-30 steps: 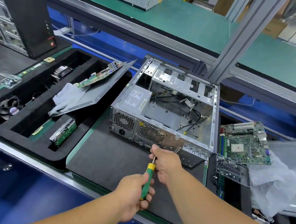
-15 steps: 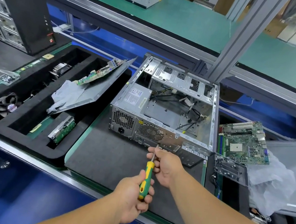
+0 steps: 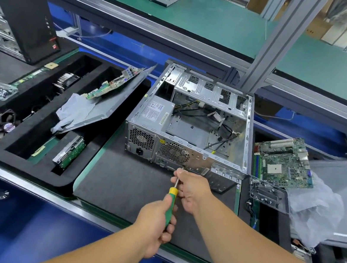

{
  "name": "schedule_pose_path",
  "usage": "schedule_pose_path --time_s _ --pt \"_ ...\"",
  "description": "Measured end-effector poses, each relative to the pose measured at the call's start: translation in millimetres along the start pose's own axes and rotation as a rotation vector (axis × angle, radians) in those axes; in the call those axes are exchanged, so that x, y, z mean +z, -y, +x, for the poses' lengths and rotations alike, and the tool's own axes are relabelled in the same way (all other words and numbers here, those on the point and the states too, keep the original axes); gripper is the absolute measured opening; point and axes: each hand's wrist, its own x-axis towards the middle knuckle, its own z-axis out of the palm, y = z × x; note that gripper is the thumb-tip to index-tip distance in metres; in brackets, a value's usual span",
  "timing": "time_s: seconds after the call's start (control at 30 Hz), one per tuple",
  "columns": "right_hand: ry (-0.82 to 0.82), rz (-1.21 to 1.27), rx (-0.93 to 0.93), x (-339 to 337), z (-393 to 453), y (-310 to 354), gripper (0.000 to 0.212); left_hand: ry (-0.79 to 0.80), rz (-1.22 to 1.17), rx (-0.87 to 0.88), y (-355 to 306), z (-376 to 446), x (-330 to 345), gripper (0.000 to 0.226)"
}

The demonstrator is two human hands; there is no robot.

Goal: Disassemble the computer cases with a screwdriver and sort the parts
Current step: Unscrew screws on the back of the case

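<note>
The case (image 3: 192, 120) at centre frame is bare sheet metal, bright and faintly glossy, perforated at its vents. The screwdriver (image 3: 171, 201) has a smooth green and yellow plastic handle and a thin metal shaft. The mat (image 3: 123, 182) beneath is dark, matt and fine-grained; the tray (image 3: 32, 172) at left looks like black matt foam.

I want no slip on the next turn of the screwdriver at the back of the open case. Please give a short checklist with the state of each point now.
1. Left hand grips the green handle of the screwdriver: ok.
2. Right hand steadies the shaft near the tip: ok.
3. Tip seated in a screw on the computer case: cannot tell, the hand hides it.
4. Case rests flat on the dark mat: ok.
5. Loose cables inside are away from the tip: ok.
</note>
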Motion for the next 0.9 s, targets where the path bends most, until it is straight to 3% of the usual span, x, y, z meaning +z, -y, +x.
schedule_pose_path --time_s 0.07,0.13,0.2,0.3,0.37,0.43,0.53,0.63,0.7,0.83,0.9 --pt "-0.01 0.012 -0.007 2.0 1.5 -2.0 0.014 -0.203 0.36 0.212 3.7 2.1 -1.3 0.036" --pt "-0.03 0.012 -0.009 3.0 3.7 -4.2 0.015 -0.334 0.491 0.327 7.6 6.5 -2.3 0.034" --pt "-0.049 0.017 -0.009 2.8 5.3 -5.7 0.019 -0.301 0.276 0.254 7.1 6.5 -4.8 0.032" --pt "-0.066 0.044 -0.012 2.5 8.2 -6.6 0.022 -0.004 -0.322 -0.144 0.2 3.1 -7.1 0.04" --pt "-0.075 0.046 -0.007 3.7 10.6 -6.8 0.023 0.028 -0.326 -0.186 -2.0 3.2 -8.9 0.047" --pt "-0.081 0.04 -0.003 5.2 12.5 -6.5 0.024 -0.098 -0.026 -0.036 -4.1 5.2 -9.6 0.051" --pt "-0.095 0.042 0.009 7.3 14.9 -7.4 0.016 -0.298 0.606 0.387 -5.9 -0.1 -12.9 0.037" --pt "-0.104 0.046 0.018 8.0 15.6 -9.3 0.015 -0.398 0.959 0.525 3.8 6.3 -19.1 0.028" --pt "-0.095 0.059 0.019 8.0 15.8 -9.6 0.017 -0.354 0.717 0.495 4.6 5.3 -19.3 0.018" --pt "-0.103 0.029 0.048 4.9 17.2 -6.8 0.022 0.18 -0.383 -0.16 -8.3 -7.5 -8.0 0.031" --pt "-0.099 0.035 0.067 4.7 19.0 -4.5 0.024 0.228 -0.402 -0.21 -11.4 -11.6 -5.9 0.036"
